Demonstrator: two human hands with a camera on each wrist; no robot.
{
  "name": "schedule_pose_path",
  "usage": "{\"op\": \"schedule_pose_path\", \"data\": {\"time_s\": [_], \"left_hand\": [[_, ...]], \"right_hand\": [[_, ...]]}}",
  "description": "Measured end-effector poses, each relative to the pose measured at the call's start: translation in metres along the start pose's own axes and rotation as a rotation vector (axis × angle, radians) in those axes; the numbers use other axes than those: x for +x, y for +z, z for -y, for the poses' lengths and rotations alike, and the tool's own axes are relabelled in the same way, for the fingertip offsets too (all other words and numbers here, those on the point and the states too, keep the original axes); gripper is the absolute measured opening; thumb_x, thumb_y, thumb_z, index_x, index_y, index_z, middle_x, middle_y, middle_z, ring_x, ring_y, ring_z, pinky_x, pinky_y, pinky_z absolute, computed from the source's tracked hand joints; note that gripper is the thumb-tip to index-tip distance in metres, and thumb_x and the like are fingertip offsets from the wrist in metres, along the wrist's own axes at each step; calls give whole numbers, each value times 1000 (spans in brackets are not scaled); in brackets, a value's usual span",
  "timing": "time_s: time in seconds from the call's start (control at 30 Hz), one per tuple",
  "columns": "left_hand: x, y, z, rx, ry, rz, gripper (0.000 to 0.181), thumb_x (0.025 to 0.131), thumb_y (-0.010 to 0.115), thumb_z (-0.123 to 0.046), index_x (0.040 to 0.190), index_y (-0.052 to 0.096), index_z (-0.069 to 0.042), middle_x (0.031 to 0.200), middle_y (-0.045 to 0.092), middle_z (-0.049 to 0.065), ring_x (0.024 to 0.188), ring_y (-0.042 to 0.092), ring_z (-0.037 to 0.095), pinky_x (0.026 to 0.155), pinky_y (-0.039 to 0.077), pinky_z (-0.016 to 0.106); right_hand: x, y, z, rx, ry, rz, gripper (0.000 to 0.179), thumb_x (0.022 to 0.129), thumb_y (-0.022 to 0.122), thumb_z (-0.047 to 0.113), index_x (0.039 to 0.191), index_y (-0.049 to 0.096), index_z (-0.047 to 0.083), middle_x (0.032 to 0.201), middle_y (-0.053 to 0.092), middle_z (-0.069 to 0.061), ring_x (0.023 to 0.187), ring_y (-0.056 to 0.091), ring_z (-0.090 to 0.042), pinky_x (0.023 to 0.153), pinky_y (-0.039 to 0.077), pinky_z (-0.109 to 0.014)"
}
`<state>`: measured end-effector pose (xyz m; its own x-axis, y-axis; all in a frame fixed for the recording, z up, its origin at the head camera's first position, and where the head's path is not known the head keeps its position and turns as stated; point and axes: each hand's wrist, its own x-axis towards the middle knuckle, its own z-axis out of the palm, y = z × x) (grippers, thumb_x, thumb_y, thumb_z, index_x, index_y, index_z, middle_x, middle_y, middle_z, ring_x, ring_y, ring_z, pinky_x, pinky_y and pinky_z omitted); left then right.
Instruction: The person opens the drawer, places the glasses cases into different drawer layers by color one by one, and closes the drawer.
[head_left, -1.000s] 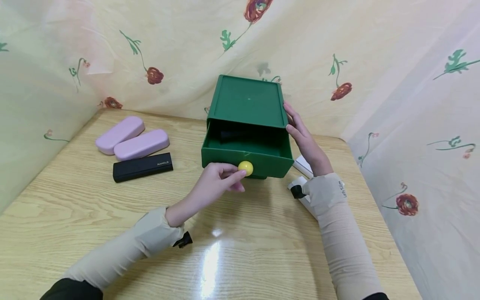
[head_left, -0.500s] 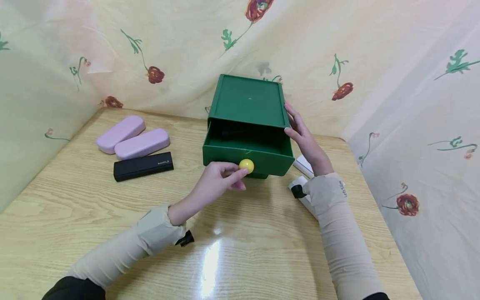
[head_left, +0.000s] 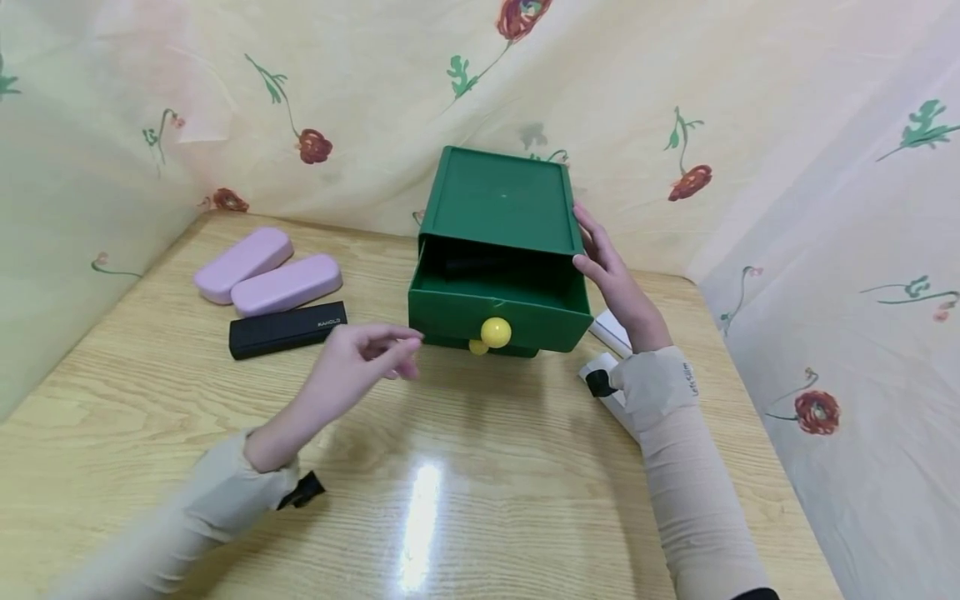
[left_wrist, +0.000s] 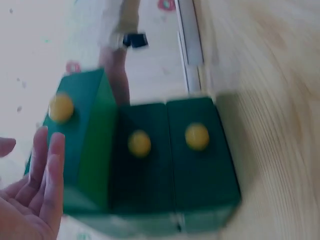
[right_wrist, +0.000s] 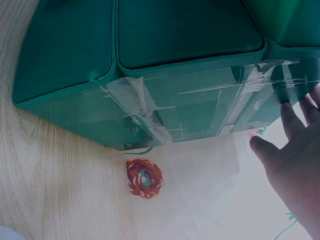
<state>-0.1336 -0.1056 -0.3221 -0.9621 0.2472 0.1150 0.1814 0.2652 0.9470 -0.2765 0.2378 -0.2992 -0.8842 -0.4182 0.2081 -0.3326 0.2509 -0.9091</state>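
A green drawer cabinet (head_left: pixel 502 200) stands at the back of the table with its top drawer (head_left: pixel 450 310) pulled out. Something dark and hard to make out lies deep inside that drawer. A yellow knob (head_left: pixel 496 332) is on the drawer's front. My left hand (head_left: pixel 358 367) hovers left of the drawer front, holding nothing, its fingers loosely bent. With extended fingers my right hand (head_left: pixel 621 292) rests against the cabinet's right side near the top. Two lower drawers (left_wrist: pixel 150 175) are pushed in, as the left wrist view shows; clear tape (right_wrist: pixel 180 107) runs along the cabinet's side.
Two lilac cases (head_left: pixel 287 286) and a black case (head_left: pixel 288 330) lie on the table at left. White boxes (head_left: pixel 612 333) lie at right, partly hidden by my right arm. A flowered cloth (head_left: pixel 375 108) hangs behind and along both sides.
My left hand has let go of the yellow knob and moved left, away from the drawer. The top drawer stays pulled out. My right hand keeps its place on the cabinet's side.
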Motion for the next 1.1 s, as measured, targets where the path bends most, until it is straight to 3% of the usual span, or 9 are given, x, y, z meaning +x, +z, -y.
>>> {"op": "schedule_pose_path", "data": {"time_s": [0.13, 0.2, 0.3, 0.47, 0.63, 0.77, 0.93, 1.1], "left_hand": [[-1, -27, 10, 121, 49, -46, 26, 95, 63, -22, 109, 70, -1, 79, 74, 11, 70, 69, 8, 68, 58, 25], [2, -41, 17, 254, 86, -63, 28, 94, 64, -24, 110, 71, -2, 79, 75, 8, 70, 69, 9, 67, 56, 21], [9, -62, 29, 477, 124, -74, 33, 93, 66, -28, 113, 70, -2, 82, 75, 6, 74, 71, 14, 68, 56, 26], [21, -94, 49, 725, 137, -20, 40, 92, 66, -29, 120, 66, 0, 90, 76, 9, 81, 73, 23, 75, 56, 44], [26, -115, 63, 916, 113, 21, 43, 92, 66, -31, 124, 64, -3, 97, 76, 9, 89, 72, 28, 69, 54, 44], [30, -125, 74, 988, 64, 63, 44, 90, 68, -31, 124, 64, -3, 104, 74, 12, 98, 69, 35, 69, 54, 48], [36, -137, 90, 999, -3, 161, 49, 90, 68, -29, 130, 59, -2, 126, 64, 19, 117, 58, 44, 83, 49, 59], [40, -145, 104, 1024, -34, 209, 55, 88, 70, -24, 135, 54, -1, 130, 58, 27, 118, 55, 47, 88, 47, 63]], "right_hand": [[-3, 0, 5, 2, -5, 0, 61, 101, 40, 26, 155, 13, 36, 163, 4, 14, 153, 2, -20, 119, 4, -63], [-5, 0, 8, 9, -7, 2, 62, 101, 40, 25, 156, 12, 34, 164, 4, 12, 153, 1, -21, 119, 3, -63], [-9, 1, 15, 17, -8, 2, 63, 101, 39, 24, 157, 11, 30, 164, 2, 9, 153, 0, -22, 119, 2, -62], [-13, 4, 24, 5, 0, -3, 64, 101, 39, 24, 157, 9, 26, 165, 2, 7, 153, 0, -24, 120, 2, -62], [-14, 5, 25, 5, -4, -2, 64, 101, 39, 23, 157, 9, 26, 165, 2, 7, 153, 0, -24, 120, 2, -62], [-11, 4, 19, 10, -7, -1, 63, 101, 40, 24, 157, 11, 28, 164, 3, 9, 153, 1, -22, 119, 2, -62], [-11, 7, 23, 15, -6, 7, 63, 101, 40, 24, 157, 11, 28, 164, 3, 8, 153, 1, -23, 119, 2, -62], [-11, 11, 29, 9, -4, 14, 63, 101, 40, 24, 157, 11, 27, 164, 3, 9, 153, 1, -23, 119, 2, -62]]}}
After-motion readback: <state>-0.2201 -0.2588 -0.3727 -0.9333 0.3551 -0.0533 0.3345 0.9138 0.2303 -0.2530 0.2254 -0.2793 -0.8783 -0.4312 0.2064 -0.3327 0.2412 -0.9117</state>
